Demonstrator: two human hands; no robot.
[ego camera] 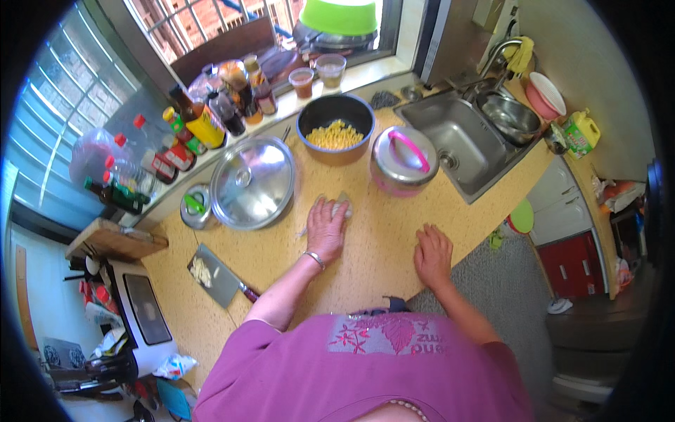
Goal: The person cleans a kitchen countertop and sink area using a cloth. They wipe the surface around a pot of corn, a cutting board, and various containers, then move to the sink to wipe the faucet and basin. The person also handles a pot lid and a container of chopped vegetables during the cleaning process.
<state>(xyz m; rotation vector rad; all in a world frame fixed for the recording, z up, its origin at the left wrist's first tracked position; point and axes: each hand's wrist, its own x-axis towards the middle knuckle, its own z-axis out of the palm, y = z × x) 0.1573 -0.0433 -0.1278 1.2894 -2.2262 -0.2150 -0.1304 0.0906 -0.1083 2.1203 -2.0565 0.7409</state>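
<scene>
My left hand [326,228] presses a crumpled pale cloth [344,207] flat against the wooden-patterned countertop [375,248]. Most of the cloth is hidden beneath the fingers. My right hand [433,255] rests near the counter's front edge, holding nothing, its fingers slightly apart. Beyond the cloth stands a dark pot [335,154] with yellow corn kernels [335,136] inside. A lidded steel pot with a pink handle [405,162] is to its right. Left of my left hand lies a cleaver [224,282], with chopped pale pieces [200,271] on its blade.
A large steel lid [253,184] and a small green-handled pot [196,207] stand at left. Several bottles [203,124] line the windowsill, with two plastic cups [301,83]. The sink [448,132] is at right. A white countertop appliance [142,311] stands at far left.
</scene>
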